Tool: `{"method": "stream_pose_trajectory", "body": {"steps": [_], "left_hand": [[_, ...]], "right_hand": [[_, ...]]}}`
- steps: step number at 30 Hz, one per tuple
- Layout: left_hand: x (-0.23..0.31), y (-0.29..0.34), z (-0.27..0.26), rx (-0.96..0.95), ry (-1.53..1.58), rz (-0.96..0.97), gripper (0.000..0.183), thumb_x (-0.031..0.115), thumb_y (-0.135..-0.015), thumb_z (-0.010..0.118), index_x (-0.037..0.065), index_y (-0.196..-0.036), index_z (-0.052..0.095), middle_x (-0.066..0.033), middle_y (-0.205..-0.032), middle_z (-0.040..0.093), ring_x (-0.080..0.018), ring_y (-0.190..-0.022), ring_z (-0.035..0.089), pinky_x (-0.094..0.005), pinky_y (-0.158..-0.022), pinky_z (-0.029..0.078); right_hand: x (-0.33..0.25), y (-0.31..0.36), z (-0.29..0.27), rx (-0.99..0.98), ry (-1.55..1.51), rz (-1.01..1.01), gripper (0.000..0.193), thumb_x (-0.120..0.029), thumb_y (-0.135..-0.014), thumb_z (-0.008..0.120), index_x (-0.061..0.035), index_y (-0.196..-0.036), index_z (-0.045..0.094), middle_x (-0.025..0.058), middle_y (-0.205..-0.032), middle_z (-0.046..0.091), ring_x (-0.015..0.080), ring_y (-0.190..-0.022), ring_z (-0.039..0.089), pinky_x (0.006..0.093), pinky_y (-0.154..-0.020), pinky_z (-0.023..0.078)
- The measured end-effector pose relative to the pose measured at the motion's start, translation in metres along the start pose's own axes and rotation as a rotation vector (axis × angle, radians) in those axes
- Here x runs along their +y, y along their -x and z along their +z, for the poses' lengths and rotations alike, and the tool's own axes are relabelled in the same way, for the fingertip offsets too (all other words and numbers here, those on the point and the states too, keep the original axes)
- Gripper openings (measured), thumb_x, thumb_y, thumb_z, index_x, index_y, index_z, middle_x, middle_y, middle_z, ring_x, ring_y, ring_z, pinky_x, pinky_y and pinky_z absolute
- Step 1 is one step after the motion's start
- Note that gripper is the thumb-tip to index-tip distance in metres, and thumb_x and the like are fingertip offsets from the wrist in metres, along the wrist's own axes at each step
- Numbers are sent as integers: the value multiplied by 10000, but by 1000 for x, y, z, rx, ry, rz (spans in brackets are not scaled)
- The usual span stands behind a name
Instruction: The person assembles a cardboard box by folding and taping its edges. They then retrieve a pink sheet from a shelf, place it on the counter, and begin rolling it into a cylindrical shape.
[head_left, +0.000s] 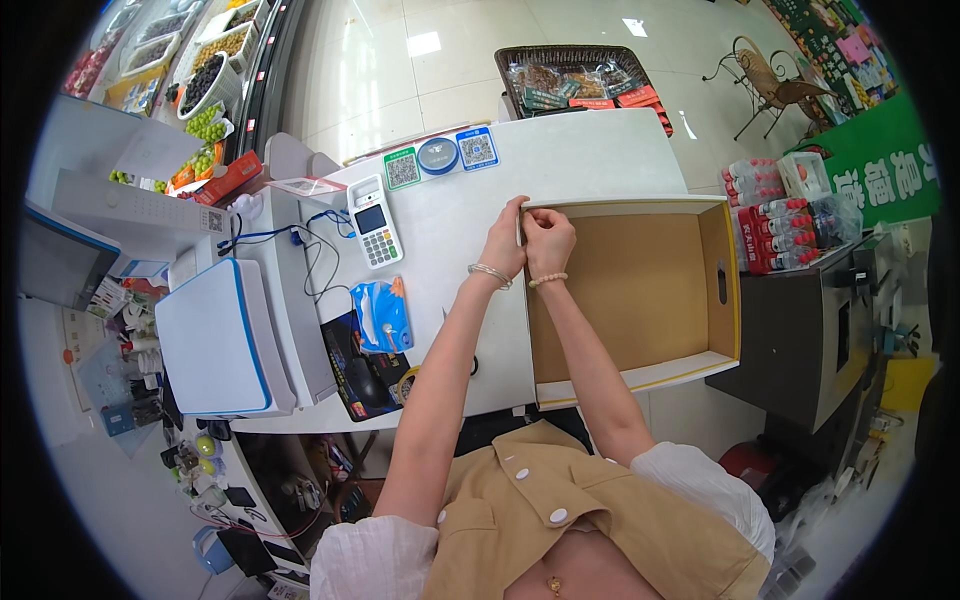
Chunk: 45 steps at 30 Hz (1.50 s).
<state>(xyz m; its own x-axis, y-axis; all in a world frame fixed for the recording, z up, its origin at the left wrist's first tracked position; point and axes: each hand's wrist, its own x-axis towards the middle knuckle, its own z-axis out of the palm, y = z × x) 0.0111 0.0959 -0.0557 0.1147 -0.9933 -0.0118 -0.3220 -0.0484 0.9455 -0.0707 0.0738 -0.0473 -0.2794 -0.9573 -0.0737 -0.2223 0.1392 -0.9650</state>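
Note:
An open, shallow cardboard box point(640, 290) with brown inner walls and a white and yellow outside sits on the right part of the white counter. Its right wall has a hand hole. At its far left corner, my left hand point(504, 242) grips the wall from the outside, fingers pressed to the upper edge. Just inside that corner, my right hand point(549, 240) has its fingers curled and pinched against the same wall. The fingertips partly hide the corner.
Left of the box are a card payment terminal point(373, 222), a blue tissue pack point(382, 315), a black mouse point(367, 382) and a white printer point(215, 338). A round blue tin point(438, 156) lies at the far edge. Beyond stands a basket point(512, 80) of packaged food; bottled drinks point(785, 235) are right.

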Motion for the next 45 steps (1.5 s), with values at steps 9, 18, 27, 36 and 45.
{"method": "stream_pose_trajectory", "body": {"steps": [9,18,27,36,45], "left_hand": [[2,1,-1,1,-10,-4,682,-145,-712,621,89,-1314,402,-176,-1152,591,-284,-1112,581,-367,-958,484],[1,0,-1,-10,12,-9,683,-157,-713,606,83,-1318,400,-183,-1194,566,-287,-1155,553,-375,-980,477],[1,0,0,-11,19,-11,661,-143,-730,610,71,-1320,400,-180,-1211,558,-290,-1170,542,-378,-986,471],[3,1,-1,-4,11,-18,680,-112,-720,652,79,-1322,402,-182,-1209,568,-298,-1160,555,-377,-987,470],[-1,1,0,1,-27,19,675,-66,-720,684,82,-1315,402,-178,-1221,562,-311,-1153,559,-386,-988,472]], "right_hand": [[-1,-1,-1,-56,-34,77,158,-119,-753,738,27,-770,678,104,-765,639,181,-658,618,323,-631,507],[-2,-1,-1,-46,-5,41,167,-118,-756,739,32,-740,668,116,-744,636,211,-653,608,342,-641,495],[-5,-2,2,-7,15,68,157,-108,-751,718,37,-725,664,117,-701,643,198,-633,612,339,-619,493],[-12,1,2,-25,-146,125,133,-73,-770,693,45,-719,659,86,-647,648,124,-563,578,299,-543,473],[10,-5,-5,-61,34,-100,116,-64,-793,715,46,-818,687,75,-739,672,129,-641,616,271,-594,502]]}}
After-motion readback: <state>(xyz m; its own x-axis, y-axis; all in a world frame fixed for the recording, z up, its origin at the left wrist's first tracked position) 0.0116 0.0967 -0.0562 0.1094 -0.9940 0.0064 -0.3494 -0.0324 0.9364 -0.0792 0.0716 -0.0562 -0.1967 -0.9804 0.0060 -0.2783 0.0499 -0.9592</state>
